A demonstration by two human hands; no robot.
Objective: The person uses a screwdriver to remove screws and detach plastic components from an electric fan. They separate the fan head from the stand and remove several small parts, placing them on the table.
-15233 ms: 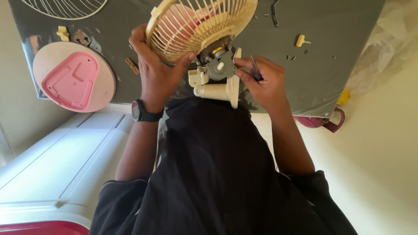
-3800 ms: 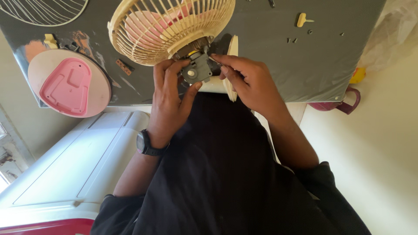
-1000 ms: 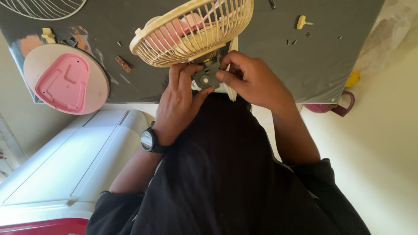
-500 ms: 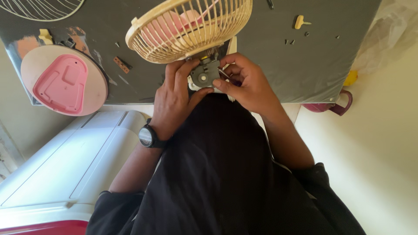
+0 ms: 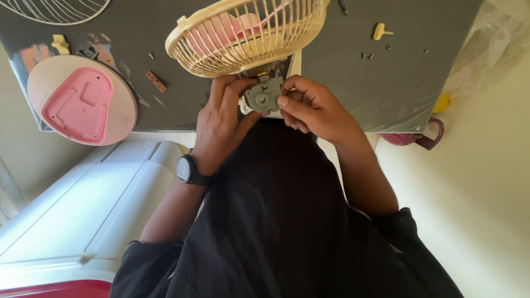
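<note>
A small cream fan with a wire guard cage (image 5: 243, 38) and pink blades (image 5: 221, 36) lies tilted at the near edge of a dark grey table (image 5: 342, 83). A grey gearbox part (image 5: 264, 95) sits on the back of the fan, just under the cage. My left hand (image 5: 221, 124), with a black watch on the wrist, grips the fan's back beside this part. My right hand (image 5: 314, 107) pinches the grey part's right side with thumb and fingers. My black shirt hides the fan's cream neck and whatever lies below my hands.
A round base with a pink underside panel (image 5: 83, 102) lies at the table's left, a white guard (image 5: 55, 5) behind it. A cream knob (image 5: 381, 30), small screws (image 5: 367, 55) and a brown piece (image 5: 156, 81) are scattered about. A white appliance (image 5: 83, 204) stands lower left.
Fifteen seconds ago my hands were apart, the right holding a dark tool. Both have closed on the grey part. Over the last second the cage barely shifted and my right fingers regripped.
</note>
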